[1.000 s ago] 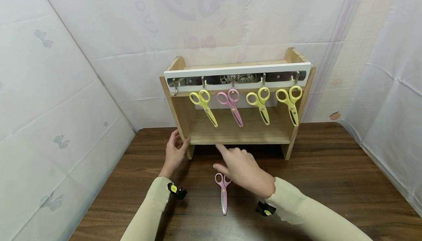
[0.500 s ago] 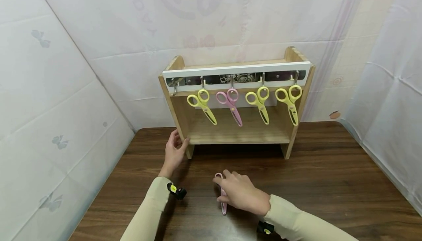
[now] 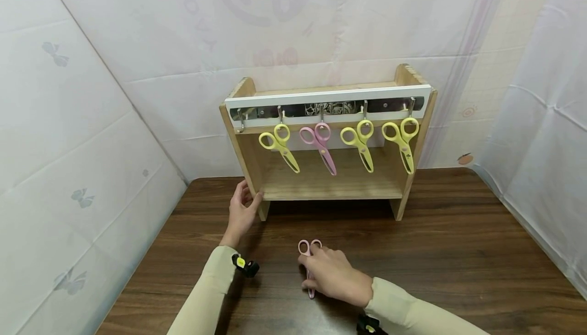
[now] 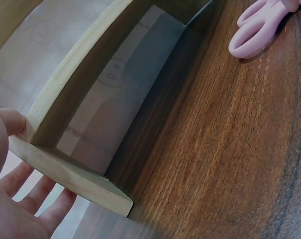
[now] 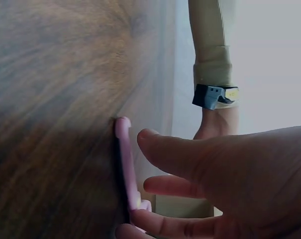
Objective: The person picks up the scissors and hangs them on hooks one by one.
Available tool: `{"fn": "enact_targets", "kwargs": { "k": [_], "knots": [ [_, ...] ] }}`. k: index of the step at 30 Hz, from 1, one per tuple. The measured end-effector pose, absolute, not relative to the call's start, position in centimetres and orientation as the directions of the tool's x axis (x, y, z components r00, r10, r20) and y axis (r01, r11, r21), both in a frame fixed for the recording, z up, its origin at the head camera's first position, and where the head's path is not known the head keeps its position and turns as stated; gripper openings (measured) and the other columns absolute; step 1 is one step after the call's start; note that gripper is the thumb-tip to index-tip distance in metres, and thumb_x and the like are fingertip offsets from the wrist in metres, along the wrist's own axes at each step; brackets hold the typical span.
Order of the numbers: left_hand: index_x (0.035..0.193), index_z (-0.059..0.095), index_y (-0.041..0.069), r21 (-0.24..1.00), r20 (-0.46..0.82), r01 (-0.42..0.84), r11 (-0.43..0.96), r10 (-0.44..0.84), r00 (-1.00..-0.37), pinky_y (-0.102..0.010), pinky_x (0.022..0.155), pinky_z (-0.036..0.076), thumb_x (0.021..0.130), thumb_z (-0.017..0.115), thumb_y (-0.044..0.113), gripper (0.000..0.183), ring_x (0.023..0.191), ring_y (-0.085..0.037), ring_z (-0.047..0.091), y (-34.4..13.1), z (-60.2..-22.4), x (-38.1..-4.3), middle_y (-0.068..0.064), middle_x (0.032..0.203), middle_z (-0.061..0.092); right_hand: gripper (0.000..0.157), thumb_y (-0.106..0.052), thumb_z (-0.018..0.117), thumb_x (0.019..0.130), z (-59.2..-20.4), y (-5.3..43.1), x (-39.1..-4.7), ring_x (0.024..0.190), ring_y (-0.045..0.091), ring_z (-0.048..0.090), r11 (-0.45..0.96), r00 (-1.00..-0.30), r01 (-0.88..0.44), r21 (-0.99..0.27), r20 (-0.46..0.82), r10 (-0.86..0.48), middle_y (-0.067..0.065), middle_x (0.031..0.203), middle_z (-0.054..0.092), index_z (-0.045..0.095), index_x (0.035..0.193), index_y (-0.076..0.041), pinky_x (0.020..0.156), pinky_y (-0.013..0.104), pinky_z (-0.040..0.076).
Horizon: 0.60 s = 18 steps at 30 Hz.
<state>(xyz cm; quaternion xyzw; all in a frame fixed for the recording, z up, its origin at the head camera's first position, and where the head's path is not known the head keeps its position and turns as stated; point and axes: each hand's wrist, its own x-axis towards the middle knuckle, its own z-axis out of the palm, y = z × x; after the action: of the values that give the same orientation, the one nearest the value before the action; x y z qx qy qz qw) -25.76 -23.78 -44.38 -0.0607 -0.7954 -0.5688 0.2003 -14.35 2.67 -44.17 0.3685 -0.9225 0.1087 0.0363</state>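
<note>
A pair of pink scissors (image 3: 311, 292) lies on the table, finger loops toward the shelf. My right hand (image 3: 337, 276) is over it, covering its middle. In the right wrist view, fingertips touch the scissors (image 5: 126, 159) near the pivot, while the thumb stands apart from the blades. My left hand (image 3: 241, 215) grips the lower left side panel of a wooden shelf (image 3: 330, 186), thumb at the front and fingers on the outer side. Another pink pair of scissors (image 3: 322, 147) and three yellow ones, including the leftmost yellow scissors (image 3: 285, 152), hang from hooks on the shelf's front.
The hook rail (image 3: 330, 108) runs along the shelf's top; its leftmost hook (image 3: 240, 121) bears nothing. Under everything is a dark wooden table (image 3: 458, 253). White patterned cloth (image 3: 151, 45) stands behind and at both sides.
My right hand has come down from in front of the shelf toward me, onto the pink scissors on the table. My left hand keeps its grip on the side panel.
</note>
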Motion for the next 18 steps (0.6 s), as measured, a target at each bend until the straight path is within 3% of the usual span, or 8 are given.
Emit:
{"fn": "enact_targets", "kwargs": {
  "k": [6,18],
  "knots": [
    [0.145,0.051,0.011,0.898,0.361,0.303,0.318,-0.141,-0.922,-0.049,0.095,0.051,0.101,0.068,0.013,0.047,0.116,-0.033,0.063,-23.94,-44.41,-25.81,-0.02,0.133,0.062,0.03,-0.044,0.088,0.079,-44.92,2.65,-14.4,0.065,0.018,0.056,0.718,-0.736,-0.677,-0.165,0.15,-0.66,0.0,0.084,0.056,0.067,0.084,-0.024,0.045,0.034,0.042],
    [0.145,0.051,0.01,0.887,0.374,0.31,0.341,-0.138,-0.917,-0.052,0.096,0.05,0.101,0.068,0.014,0.047,0.116,-0.035,0.063,-23.96,-44.5,-25.78,-0.021,0.134,0.062,0.028,-0.044,0.088,0.08,-45.04,2.98,-14.34,0.065,0.017,0.054,0.71,-0.734,-0.679,-0.184,0.162,-0.66,-0.002,0.082,0.055,0.068,0.085,-0.025,0.045,0.033,0.04]
  ]
}}
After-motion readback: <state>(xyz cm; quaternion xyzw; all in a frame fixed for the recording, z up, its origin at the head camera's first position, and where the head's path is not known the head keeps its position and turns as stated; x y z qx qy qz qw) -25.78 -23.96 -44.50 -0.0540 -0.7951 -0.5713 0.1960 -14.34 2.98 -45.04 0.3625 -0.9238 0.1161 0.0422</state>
